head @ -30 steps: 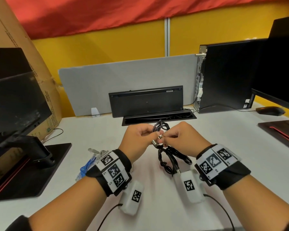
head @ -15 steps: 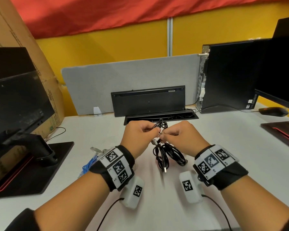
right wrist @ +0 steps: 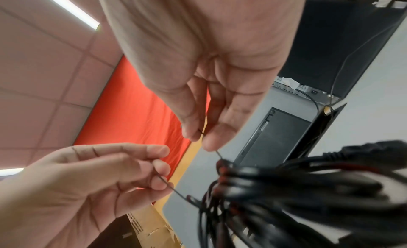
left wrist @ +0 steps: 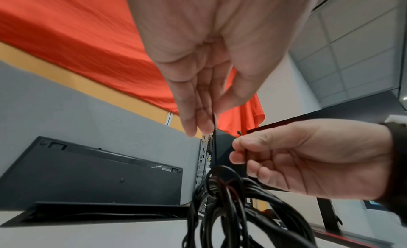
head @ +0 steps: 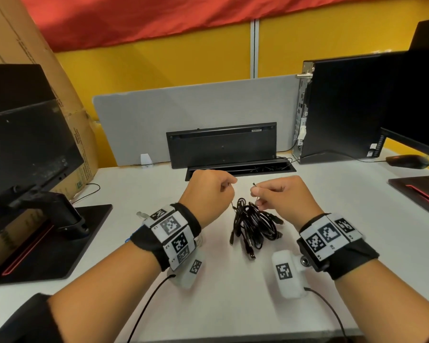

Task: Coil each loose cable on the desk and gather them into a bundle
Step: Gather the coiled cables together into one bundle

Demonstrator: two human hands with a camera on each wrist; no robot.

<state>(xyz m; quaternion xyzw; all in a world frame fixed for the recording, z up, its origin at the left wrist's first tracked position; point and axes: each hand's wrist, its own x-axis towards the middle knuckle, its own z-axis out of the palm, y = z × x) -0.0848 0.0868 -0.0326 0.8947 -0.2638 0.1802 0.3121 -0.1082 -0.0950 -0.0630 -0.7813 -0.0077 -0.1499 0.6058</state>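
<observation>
A bundle of coiled black cables lies on the white desk between my hands, USB plugs sticking out at its near end. A thin black tie wire loops round the bundle's top. My left hand pinches one end of the wire, seen between thumb and fingers in the left wrist view. My right hand pinches the other end, its tip poking up. In the right wrist view the bundle hangs close under both hands. A blue cable shows partly behind my left wrist.
A black keyboard stands on edge against the grey divider, behind an open cable slot. A monitor on its base is at left, with a cardboard box behind. At right are a PC tower, a mouse and another monitor.
My hands have drawn apart, each keeping an end of the tie wire. The bundle has sunk lower and spread out onto the desk.
</observation>
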